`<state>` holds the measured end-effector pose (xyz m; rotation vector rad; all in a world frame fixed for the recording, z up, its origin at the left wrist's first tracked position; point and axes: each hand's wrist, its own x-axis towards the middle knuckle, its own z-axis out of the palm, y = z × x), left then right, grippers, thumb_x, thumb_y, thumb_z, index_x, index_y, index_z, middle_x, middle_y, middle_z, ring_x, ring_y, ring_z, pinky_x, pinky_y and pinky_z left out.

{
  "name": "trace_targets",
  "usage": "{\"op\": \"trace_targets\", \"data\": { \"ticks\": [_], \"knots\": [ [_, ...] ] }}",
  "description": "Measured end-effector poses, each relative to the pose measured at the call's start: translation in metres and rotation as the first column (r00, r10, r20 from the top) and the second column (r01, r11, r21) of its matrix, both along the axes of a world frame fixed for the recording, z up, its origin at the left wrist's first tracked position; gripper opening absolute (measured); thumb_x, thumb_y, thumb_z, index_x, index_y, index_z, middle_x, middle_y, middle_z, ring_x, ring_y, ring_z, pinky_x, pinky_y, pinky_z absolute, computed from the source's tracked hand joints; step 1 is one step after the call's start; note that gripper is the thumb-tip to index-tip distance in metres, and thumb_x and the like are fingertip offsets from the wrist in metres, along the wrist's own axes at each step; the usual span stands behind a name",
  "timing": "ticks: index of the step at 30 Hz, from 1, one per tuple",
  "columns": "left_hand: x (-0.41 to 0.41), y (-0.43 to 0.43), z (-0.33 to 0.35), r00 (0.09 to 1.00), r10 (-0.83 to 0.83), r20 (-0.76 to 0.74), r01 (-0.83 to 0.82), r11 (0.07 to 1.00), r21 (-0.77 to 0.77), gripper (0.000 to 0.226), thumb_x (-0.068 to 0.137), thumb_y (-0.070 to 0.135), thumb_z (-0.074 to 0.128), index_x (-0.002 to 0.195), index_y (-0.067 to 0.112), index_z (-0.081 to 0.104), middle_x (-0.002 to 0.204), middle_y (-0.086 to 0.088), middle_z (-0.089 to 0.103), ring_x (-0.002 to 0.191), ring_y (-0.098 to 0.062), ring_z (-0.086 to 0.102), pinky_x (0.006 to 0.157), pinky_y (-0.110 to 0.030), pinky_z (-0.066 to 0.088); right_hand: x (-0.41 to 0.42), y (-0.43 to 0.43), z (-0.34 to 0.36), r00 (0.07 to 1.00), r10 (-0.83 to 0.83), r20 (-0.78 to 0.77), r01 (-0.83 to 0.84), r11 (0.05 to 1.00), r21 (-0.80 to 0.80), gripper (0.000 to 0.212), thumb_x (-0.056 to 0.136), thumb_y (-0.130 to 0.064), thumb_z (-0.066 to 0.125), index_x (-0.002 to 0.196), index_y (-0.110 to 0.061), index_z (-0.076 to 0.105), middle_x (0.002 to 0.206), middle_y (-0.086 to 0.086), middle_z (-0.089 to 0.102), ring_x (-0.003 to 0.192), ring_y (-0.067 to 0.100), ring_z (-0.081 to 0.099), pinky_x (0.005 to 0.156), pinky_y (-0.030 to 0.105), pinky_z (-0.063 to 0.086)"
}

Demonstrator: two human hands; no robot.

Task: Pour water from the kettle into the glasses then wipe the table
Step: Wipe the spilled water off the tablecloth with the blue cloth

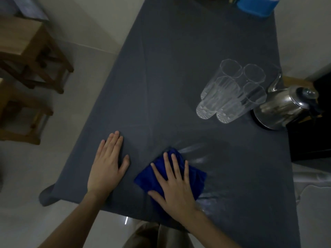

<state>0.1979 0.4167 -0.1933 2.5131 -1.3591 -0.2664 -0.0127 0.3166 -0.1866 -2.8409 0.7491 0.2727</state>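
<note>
Right hand (174,183) flat on blue cloth (195,176) (kettle (281,108) spout leftward)

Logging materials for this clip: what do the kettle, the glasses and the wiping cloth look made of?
Kettle: polished metal, probably stainless steel, mirror-like reflections. Glasses: clear glass, possibly plastic; see-through with ribbed walls. Cloth: soft blue fabric, likely microfibre; matte and bunched under the right hand.

A dark grey cloth-covered surface (179,68) carries four clear ribbed glasses (231,90) clustered at two o'clock, a shiny steel kettle (281,108) just beside them at three, a folded blue cloth (195,178) at six, and a blue container (256,5) at twelve.
</note>
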Motion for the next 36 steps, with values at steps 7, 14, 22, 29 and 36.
{"op": "trace_targets", "data": {
  "ticks": [7,14,22,29,36],
  "knots": [
    [0.001,0.000,-0.001,1.000,0.009,-0.007,-0.009,1.000,0.028,0.063,0.095,0.045,0.033,0.149,0.012,0.028,0.159,-0.004,0.021,0.147,-0.014,0.014,0.121,-0.036,0.009,0.044,-0.031,-0.009,0.993,-0.089,0.078,0.093,0.994,-0.050,0.063,0.095,-0.052,0.030,0.151,-0.024,0.026,0.160,0.015,0.010,0.147,0.032,0.005,0.112,0.059,0.016],
    [0.000,-0.001,0.004,0.999,0.025,-0.028,-0.025,0.999,0.024,0.063,0.096,0.047,0.030,0.150,0.014,0.027,0.158,-0.002,0.020,0.147,-0.009,0.010,0.121,-0.031,0.002,0.078,-0.096,-0.013,0.986,-0.107,0.130,0.119,0.989,-0.088,0.062,0.095,-0.044,0.026,0.149,-0.015,0.031,0.157,0.018,0.019,0.146,0.031,0.014,0.116,0.049,0.020],
    [0.000,-0.001,0.005,0.999,0.029,-0.031,-0.028,0.999,0.022,0.063,0.096,0.047,0.031,0.150,0.016,0.025,0.158,0.000,0.018,0.147,-0.009,0.008,0.121,-0.031,0.001,0.091,-0.119,-0.012,0.972,-0.135,0.190,0.155,0.983,-0.093,0.055,0.098,-0.037,0.033,0.146,-0.011,0.037,0.155,0.016,0.028,0.145,0.030,0.020,0.116,0.049,0.021],
    [0.001,-0.001,0.003,0.999,0.029,-0.032,-0.029,1.000,-0.003,0.053,0.099,0.029,0.027,0.149,0.013,0.029,0.157,-0.004,0.024,0.146,-0.011,0.014,0.121,-0.028,0.000,0.078,-0.069,-0.008,0.980,0.021,0.197,-0.013,0.999,-0.041,0.057,0.094,-0.038,0.032,0.144,-0.012,0.042,0.154,0.010,0.032,0.144,0.027,0.024,0.114,0.050,0.027],
    [0.001,0.000,0.000,1.000,-0.007,0.005,0.007,1.000,-0.027,0.051,0.098,0.022,0.027,0.147,0.009,0.033,0.155,-0.008,0.028,0.144,-0.010,0.015,0.121,-0.028,0.002,0.040,-0.019,-0.006,0.968,0.181,0.173,-0.190,0.981,0.034,0.057,0.098,-0.042,0.037,0.148,-0.016,0.035,0.158,0.005,0.024,0.147,0.022,0.013,0.118,0.046,0.018]
  ]
}}
